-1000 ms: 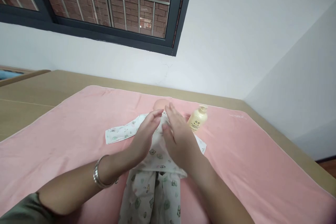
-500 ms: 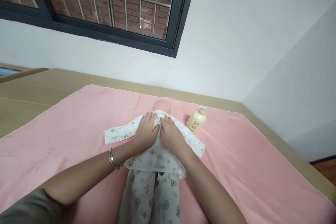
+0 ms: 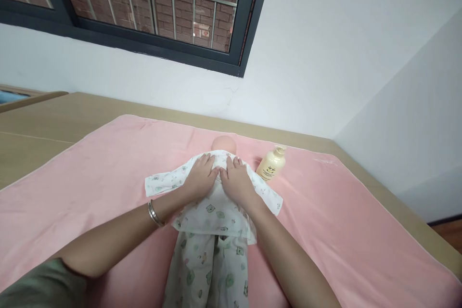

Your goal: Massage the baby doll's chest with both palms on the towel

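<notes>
A baby doll (image 3: 224, 143) lies on a pink blanket (image 3: 325, 231), its head toward the wall. It wears a white printed long-sleeved top (image 3: 216, 214) and matching trousers (image 3: 205, 269). My left hand (image 3: 201, 177) rests flat on the left side of the top's upper part, fingers stretched out. On the right side of the same part lies my right hand (image 3: 238, 180), also open with its fingers extended. Both thumbs nearly meet at the middle. The doll's face is not visible. A cream pump bottle (image 3: 271, 163) leans by the doll's right-hand sleeve.
Beneath the blanket is a wooden surface (image 3: 97, 106) that reaches to the white wall (image 3: 296, 57). A dark-framed window (image 3: 151, 41) with metal bars is set above it. At the far left is a wooden edge (image 3: 39, 97) with something blue behind it.
My right hand has shifted slightly outward to the right on the top, and its fingers are more spread. My left hand stays nearly in place. The camera view has moved a little.
</notes>
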Motion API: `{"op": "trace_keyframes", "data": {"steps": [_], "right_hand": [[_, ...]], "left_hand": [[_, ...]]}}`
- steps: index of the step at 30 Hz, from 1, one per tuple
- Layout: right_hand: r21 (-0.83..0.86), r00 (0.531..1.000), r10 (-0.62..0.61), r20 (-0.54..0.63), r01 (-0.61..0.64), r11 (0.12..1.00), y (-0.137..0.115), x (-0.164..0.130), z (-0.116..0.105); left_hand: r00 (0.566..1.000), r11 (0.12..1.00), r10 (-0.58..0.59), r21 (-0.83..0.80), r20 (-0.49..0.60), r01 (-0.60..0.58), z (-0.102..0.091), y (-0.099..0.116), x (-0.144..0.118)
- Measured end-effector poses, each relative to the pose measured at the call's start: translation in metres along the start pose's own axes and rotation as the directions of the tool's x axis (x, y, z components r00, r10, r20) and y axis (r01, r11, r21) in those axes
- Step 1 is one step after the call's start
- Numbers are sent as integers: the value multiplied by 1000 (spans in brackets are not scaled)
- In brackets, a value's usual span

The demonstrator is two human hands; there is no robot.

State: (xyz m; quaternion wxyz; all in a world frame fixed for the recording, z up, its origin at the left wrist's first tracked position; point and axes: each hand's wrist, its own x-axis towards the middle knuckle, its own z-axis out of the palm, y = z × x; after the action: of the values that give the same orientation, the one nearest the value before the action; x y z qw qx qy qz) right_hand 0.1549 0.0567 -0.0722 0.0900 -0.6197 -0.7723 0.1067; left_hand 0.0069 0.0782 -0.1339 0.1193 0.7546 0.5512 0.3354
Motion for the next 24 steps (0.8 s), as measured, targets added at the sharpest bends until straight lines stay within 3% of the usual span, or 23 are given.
{"op": "trace_keyframes", "data": {"steps": [4, 9, 13, 19, 20, 22, 24], "right_hand": [[-67, 997, -74, 32, 76, 995, -13, -14, -5], [-34, 996, -86, 4, 86, 996, -8, -9, -3], [0, 995, -84, -62, 84, 996, 5, 5, 3], [-107, 990, 131, -57, -136, 985, -4, -8, 1], [-135, 994, 96, -58, -103, 985, -9, -14, 2], [-155, 995, -94, -30, 88, 984, -18, -24, 7], [-135, 967, -253, -9, 249, 959, -19, -24, 11]], "left_hand": [[998, 1000, -28, 4, 52, 28, -6, -7, 12], [1000, 998, 23, 59, -16, -22, -1, -6, 5], [993, 1000, 28, 0, -115, -28, 6, -10, 1], [971, 993, 24, -105, -239, -51, 11, -13, -2], [968, 991, 24, -120, -249, -55, 11, -13, -2], [964, 987, 19, -147, -266, -60, 11, -12, -2], [962, 984, 20, -165, -273, -67, 10, -13, -2]]}}
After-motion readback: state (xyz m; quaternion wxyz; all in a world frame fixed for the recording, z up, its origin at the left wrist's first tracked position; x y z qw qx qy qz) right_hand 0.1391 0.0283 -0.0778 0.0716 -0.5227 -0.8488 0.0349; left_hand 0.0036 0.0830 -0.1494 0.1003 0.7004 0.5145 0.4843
